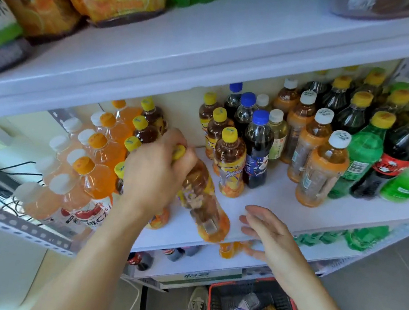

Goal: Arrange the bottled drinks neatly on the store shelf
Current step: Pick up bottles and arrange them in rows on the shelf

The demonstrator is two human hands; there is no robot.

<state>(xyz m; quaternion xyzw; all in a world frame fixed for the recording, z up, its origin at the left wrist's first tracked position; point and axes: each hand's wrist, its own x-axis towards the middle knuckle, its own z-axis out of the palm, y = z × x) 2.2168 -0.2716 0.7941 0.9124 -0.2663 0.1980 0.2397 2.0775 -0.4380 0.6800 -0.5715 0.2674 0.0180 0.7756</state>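
I'm gripping the tea bottle (pixel 204 202) by its neck, left hand (pixel 153 171) fingers curling round the yellow cap. It's leaning toward five o'clock, base sitting right at the shelf (pixel 283 200) lip. I'm risking it sliding off, or clipping the upright bottle (pixel 231 164) at one o'clock. My right hand (pixel 268 233) is hovering at the edge, fingers spread and empty. Open room is lying at three o'clock.
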